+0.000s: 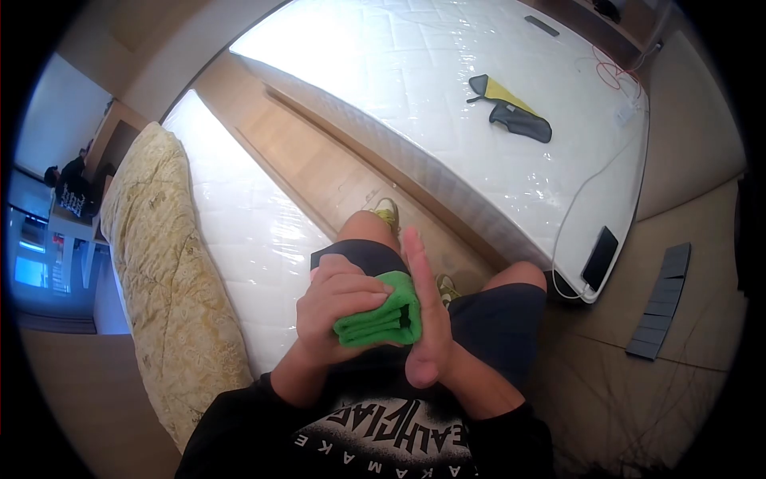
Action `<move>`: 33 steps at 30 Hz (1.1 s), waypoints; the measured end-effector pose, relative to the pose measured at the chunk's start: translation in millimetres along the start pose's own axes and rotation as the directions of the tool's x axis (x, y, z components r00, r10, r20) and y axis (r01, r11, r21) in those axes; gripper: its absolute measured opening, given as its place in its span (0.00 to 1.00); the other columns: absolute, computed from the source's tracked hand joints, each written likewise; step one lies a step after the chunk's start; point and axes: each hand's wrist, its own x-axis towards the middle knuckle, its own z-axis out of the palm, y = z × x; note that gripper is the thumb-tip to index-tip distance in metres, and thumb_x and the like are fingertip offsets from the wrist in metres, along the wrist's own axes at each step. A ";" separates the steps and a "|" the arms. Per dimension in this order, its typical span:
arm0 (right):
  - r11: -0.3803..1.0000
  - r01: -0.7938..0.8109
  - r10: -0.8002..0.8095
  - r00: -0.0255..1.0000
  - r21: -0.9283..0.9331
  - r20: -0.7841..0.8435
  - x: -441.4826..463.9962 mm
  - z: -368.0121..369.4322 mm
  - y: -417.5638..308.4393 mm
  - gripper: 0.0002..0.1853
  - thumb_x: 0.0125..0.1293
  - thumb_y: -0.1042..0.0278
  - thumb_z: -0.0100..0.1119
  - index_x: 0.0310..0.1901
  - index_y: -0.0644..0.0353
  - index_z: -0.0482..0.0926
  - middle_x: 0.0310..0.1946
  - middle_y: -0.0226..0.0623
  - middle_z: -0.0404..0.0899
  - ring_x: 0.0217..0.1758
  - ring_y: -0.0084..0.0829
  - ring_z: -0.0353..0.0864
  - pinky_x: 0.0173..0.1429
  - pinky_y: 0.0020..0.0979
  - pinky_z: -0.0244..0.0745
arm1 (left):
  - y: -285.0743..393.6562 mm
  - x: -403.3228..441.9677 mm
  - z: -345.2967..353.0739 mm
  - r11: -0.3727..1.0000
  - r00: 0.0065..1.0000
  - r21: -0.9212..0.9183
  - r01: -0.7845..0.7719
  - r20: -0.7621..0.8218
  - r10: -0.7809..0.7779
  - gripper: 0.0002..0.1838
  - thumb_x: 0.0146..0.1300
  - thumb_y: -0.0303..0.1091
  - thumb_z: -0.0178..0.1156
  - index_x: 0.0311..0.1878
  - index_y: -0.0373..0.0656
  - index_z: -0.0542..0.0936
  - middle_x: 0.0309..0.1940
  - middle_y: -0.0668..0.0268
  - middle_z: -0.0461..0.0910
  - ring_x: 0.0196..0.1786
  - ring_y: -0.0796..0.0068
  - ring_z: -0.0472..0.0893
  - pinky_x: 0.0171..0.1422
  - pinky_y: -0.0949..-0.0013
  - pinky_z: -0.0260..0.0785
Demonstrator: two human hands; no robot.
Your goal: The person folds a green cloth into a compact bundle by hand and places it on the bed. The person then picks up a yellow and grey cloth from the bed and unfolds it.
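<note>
A green cloth (379, 315), folded into a thick bundle, is held in front of my chest. My left hand (339, 307) is wrapped round it, with the thumb lying on top. Flat against the other end of the bundle is my right hand (428, 311), its fingers stretched out and pointing away from me. The folded layers of the cloth show at the end near my right palm. Both hands are above my lap.
A plastic-covered mattress (383, 88) bears a yellow and grey item (519, 116), a phone (600, 257) and a red cable (610, 72). At left, a patterned quilt (163, 263) lies along another mattress (239, 215). Grey strips (661, 302) lie at right. A person (73, 185) is at far left.
</note>
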 end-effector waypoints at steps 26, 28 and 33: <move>0.977 0.059 -0.079 0.993 -0.203 -0.091 0.7 -2.1 16.7 0.53 0.53 0.70 0.76 0.75 0.63 0.50 0.61 0.51 0.71 0.63 0.43 0.74 0.66 0.40 0.69 | -1.6 -20.0 22.2 0.771 0.792 -0.503 0.390 -0.244 -0.560 0.36 0.51 0.50 0.77 0.52 0.42 0.68 0.45 0.56 0.78 0.47 0.68 0.78 0.52 0.67 0.73; 0.991 -0.008 -0.013 0.989 -0.136 -0.149 -1.5 0.8 17.4 0.50 0.53 0.71 0.76 0.73 0.63 0.53 0.59 0.49 0.72 0.61 0.40 0.76 0.65 0.39 0.70 | -6.5 -28.8 25.1 0.687 0.731 -0.628 0.365 -0.264 -0.630 0.33 0.53 0.41 0.78 0.52 0.39 0.67 0.52 0.53 0.77 0.52 0.67 0.79 0.57 0.66 0.74; 0.996 0.075 -0.052 0.917 0.041 -0.395 -5.9 12.9 28.9 0.41 0.52 0.69 0.77 0.66 0.64 0.64 0.50 0.45 0.79 0.53 0.38 0.82 0.58 0.36 0.76 | -8.5 -26.2 39.3 0.645 0.727 -0.707 0.290 -0.276 -0.629 0.38 0.50 0.49 0.78 0.55 0.43 0.65 0.51 0.58 0.76 0.52 0.68 0.78 0.57 0.68 0.73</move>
